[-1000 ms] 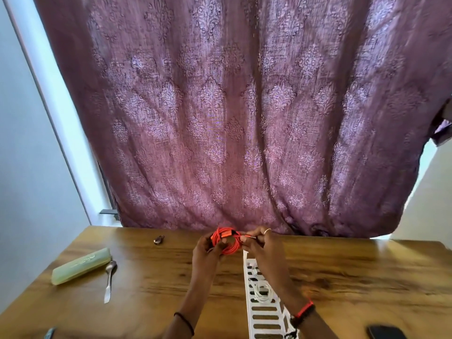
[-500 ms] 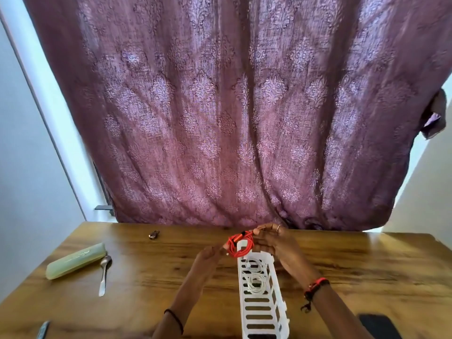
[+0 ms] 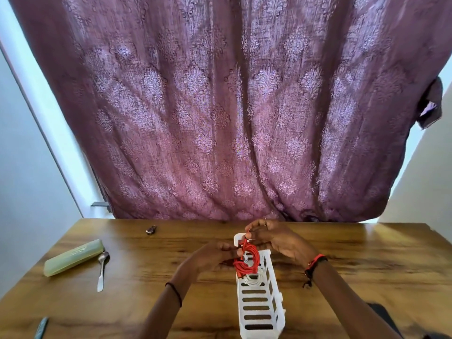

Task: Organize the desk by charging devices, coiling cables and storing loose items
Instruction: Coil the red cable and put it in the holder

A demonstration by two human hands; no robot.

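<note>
A coiled red cable [image 3: 247, 262] hangs into the far end of a white slotted basket [image 3: 259, 311] on the wooden desk [image 3: 354, 270]. My right hand [image 3: 276, 237] pinches the cable's top end above the basket's far rim. My left hand [image 3: 212, 255] touches the coil's left side with its fingertips. A coiled white cable [image 3: 253, 280] lies in the basket beneath the red one.
On the left of the desk lie a pale green case [image 3: 73, 256], a metal spoon [image 3: 102, 270] and a small dark object [image 3: 151, 230]. A pen tip [image 3: 41, 327] shows at the bottom left, a dark phone [image 3: 381, 314] at the right. A purple curtain hangs behind.
Both hands carried the red coil from in front of the basket's far end to over it and lowered it inside. The left hand shifted from gripping the coil to touching its side.
</note>
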